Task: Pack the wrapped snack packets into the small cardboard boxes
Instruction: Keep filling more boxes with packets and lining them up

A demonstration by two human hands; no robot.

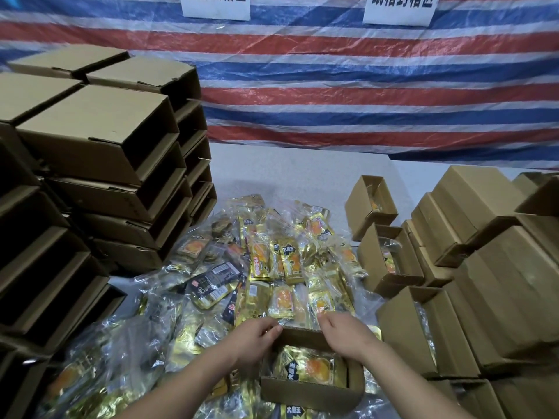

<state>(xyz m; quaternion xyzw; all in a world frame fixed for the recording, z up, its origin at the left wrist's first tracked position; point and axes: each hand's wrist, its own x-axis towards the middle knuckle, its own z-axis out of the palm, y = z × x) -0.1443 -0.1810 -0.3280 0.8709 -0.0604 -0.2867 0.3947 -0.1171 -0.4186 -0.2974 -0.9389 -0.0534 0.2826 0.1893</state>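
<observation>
gold-wrapped packet [308, 368] lies inside open cardboard box [311, 391] between both hands.

"大鹿王" on the gold packet [305, 368] in the near box [313, 391], two wall signs [215, 6] cropped, unreadable

1. An open small box [311, 388] sits low in the middle, a gold snack packet [308, 367] lying inside.
2. The left hand [257, 335] and right hand [344, 332] hold its far edge, fingers [273, 328] curled over the rim.
3. Loose packets [272, 261] are heaped on the table [302, 173].
4. Empty boxes [99, 140] are stacked at left; filled boxes [390, 261] stand at right.
</observation>
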